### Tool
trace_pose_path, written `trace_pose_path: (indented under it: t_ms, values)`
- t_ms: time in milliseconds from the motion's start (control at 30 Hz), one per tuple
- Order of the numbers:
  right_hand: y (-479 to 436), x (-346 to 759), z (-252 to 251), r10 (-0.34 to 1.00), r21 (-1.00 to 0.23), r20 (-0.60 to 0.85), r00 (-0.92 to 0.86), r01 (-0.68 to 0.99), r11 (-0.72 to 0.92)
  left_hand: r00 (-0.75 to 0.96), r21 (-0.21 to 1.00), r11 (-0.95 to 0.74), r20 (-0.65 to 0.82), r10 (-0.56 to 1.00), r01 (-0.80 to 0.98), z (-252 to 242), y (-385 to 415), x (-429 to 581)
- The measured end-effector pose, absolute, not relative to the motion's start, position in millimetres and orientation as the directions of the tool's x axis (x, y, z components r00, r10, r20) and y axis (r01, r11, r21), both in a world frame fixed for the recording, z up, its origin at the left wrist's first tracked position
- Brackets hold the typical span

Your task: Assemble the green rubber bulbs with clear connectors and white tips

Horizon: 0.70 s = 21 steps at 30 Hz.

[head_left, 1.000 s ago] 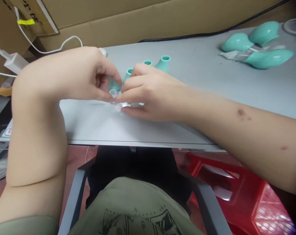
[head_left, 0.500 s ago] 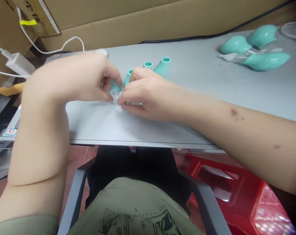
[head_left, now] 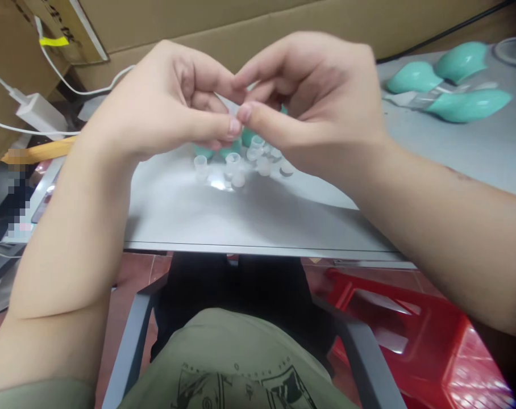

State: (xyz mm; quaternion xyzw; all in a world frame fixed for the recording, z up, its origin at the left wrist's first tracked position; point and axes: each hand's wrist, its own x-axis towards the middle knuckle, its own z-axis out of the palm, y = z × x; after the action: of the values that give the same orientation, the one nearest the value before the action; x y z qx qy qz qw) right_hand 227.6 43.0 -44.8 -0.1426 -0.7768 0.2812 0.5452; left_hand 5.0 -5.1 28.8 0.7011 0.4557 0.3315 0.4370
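Raised above the table, my left hand [head_left: 190, 108] and my right hand [head_left: 317, 91] meet at the fingertips. Thumb and fingers of both are pinched together; whatever they may hold is hidden between them. Below lie several small translucent plastic pieces: a short cup-like one [head_left: 201, 166] at the left, another flanged one [head_left: 233, 163] in the middle, and a cluster [head_left: 257, 146] to the right. Among them are small round white pieces [head_left: 238, 179]. Teal bulb-shaped parts [head_left: 247, 137] stand behind, mostly covered by my hands.
At the back right lie larger teal bulbs [head_left: 466, 107] with clear plastic necks. A white charger [head_left: 42, 113] with cables sits at the left edge. Cardboard [head_left: 190, 28] walls the back of the table. A red plastic stool [head_left: 428, 341] stands below right.
Both hands have lifted off the small pieces on the table and come together at the fingertips. My right hand has turned palm inward. The translucent pieces are now uncovered.
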Motion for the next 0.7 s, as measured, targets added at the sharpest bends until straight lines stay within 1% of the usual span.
trace_pose_path:
  t_ms: [33,100,133,200,267,367,467,567,700]
  values:
    - [44,227,-47,0.516,-0.57,0.796,-0.316,-0.107,0.815,0.374,0.951,-0.165,0.058,0.926,0.261,26,0,6]
    - [45,227,-50,0.473,-0.506,0.845,-0.248,-0.089,0.858,0.354,0.993,-0.1,0.07,0.933,0.069,18,7,8]
    - [45,228,-51,0.453,-0.476,0.862,-0.226,-0.06,0.877,0.332,0.997,-0.082,0.082,0.94,-0.014,15,9,9]
    - [43,230,-52,0.427,-0.435,0.882,-0.197,0.0,0.9,0.274,0.99,-0.06,0.093,0.957,-0.126,8,11,14]
    - [40,230,-52,0.439,-0.441,0.881,-0.174,0.029,0.897,0.231,0.984,-0.032,0.073,0.97,-0.178,5,10,20]
    - [37,228,-52,0.481,-0.482,0.866,-0.136,0.027,0.876,0.237,0.97,0.022,0.037,0.971,-0.243,4,8,29]
    - [35,223,-52,0.526,-0.527,0.849,-0.051,-0.015,0.85,0.223,0.945,0.027,0.05,0.974,-0.327,4,9,34]
    - [33,218,-51,0.532,-0.528,0.846,0.035,-0.088,0.845,0.211,0.926,0.005,0.081,0.974,-0.379,2,11,38]
    - [33,216,-48,0.593,-0.586,0.805,-0.018,-0.178,0.791,0.193,0.911,-0.007,0.094,0.977,-0.412,0,10,41]
